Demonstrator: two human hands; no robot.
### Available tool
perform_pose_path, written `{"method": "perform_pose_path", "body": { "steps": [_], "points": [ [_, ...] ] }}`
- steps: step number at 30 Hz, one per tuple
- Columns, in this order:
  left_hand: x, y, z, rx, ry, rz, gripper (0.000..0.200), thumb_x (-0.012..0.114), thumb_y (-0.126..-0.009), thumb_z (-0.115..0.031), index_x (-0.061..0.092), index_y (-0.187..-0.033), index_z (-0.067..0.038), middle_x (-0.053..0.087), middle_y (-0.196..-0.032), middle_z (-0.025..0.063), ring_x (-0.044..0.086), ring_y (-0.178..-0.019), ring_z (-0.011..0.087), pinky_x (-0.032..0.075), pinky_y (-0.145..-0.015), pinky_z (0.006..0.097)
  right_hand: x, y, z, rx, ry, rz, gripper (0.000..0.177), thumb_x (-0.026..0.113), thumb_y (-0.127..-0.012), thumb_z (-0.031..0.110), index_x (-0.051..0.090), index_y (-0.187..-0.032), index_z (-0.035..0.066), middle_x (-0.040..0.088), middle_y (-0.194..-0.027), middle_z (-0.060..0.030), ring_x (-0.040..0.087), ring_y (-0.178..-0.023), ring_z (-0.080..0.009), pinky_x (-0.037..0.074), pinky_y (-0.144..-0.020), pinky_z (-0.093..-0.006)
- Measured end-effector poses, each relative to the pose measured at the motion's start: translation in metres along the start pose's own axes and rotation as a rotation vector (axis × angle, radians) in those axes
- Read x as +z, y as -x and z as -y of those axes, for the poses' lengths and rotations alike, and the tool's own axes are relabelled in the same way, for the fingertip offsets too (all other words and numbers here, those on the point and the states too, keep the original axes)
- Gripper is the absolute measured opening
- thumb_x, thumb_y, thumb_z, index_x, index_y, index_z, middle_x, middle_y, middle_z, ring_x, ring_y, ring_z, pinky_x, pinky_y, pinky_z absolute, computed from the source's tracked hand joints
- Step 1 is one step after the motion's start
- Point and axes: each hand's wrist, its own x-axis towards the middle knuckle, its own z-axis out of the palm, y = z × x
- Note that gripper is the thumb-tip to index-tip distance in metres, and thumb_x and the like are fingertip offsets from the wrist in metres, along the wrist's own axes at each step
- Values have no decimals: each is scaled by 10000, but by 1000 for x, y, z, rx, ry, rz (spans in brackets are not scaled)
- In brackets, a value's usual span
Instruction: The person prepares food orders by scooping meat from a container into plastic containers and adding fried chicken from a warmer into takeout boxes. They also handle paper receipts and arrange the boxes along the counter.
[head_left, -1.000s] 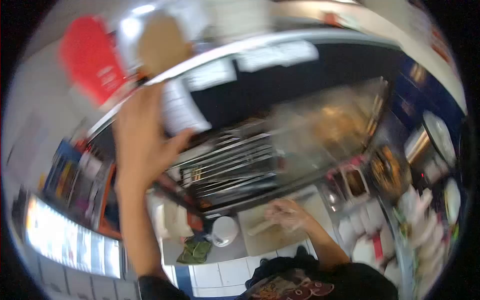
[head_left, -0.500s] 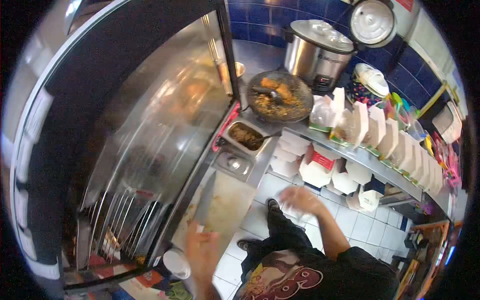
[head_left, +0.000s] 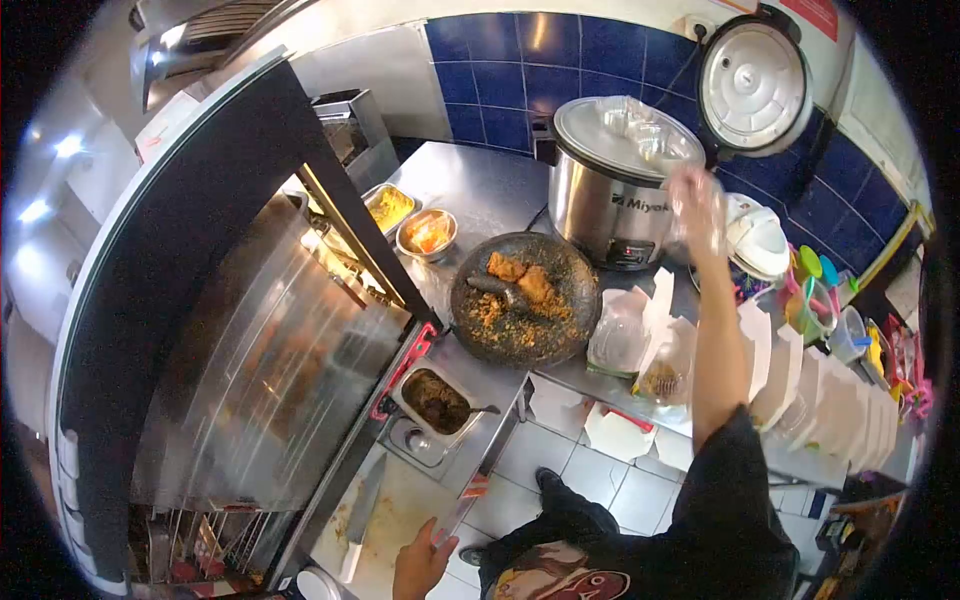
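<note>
My right hand [head_left: 697, 215] is raised beside the large steel rice cooker [head_left: 605, 205], overlapping the right side of its lid in this view. Clear plastic shows around this hand, and motion smears its fingers. Clear plastic items [head_left: 650, 125] lie on the cooker's lid. Low in view, my left hand [head_left: 422, 562] is at the near edge of the cutting board [head_left: 400, 520], thumb and fingers apart, holding nothing. A knife [head_left: 362, 510] lies along the board's left side. The stone mortar [head_left: 525, 340] holds browned fried pieces [head_left: 535, 283], crumbs and a dark pestle.
Steel pans with dark food [head_left: 435, 400] and yellow food [head_left: 390, 208], plus a bowl of orange food [head_left: 428, 233], sit around the mortar. Open paper boxes [head_left: 785, 375] line the right shelf. A glass display case [head_left: 270, 380] stands left. The cooker's second lid [head_left: 752, 85] hangs behind.
My right hand has risen from above the floor to the rice cooker. My left hand has moved from the knife handle to the board's near edge. The view has tilted up.
</note>
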Motion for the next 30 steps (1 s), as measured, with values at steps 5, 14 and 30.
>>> {"method": "perform_pose_path", "body": {
  "steps": [5,14,30],
  "points": [
    [29,-4,-61,36,283,43,661,617,-896,-494,485,-1358,-39,686,-731,171,690,-702,328,519,-663,417,42,-85,-32,30,471,708,413,614,-830,475,707,-902,78,682,-853,-168,645,-790,-389,509,-741,-514],
    [31,-17,-88,282,149,-139,597,546,-937,-481,453,-1380,-92,669,-989,227,648,-903,409,508,-772,450,4,-51,19,-77,-316,662,323,509,-919,267,646,-1105,41,656,-1026,-191,622,-944,-324,483,-875,-430],
    [38,38,-26,373,1186,-490,998,696,-867,-417,47,-1529,-46,317,-1473,206,308,-1378,309,285,-1116,413,-196,174,343,-663,-1306,1409,221,538,-810,191,573,-971,43,547,-935,-178,523,-902,-356,415,-854,-501]
  ]
}}
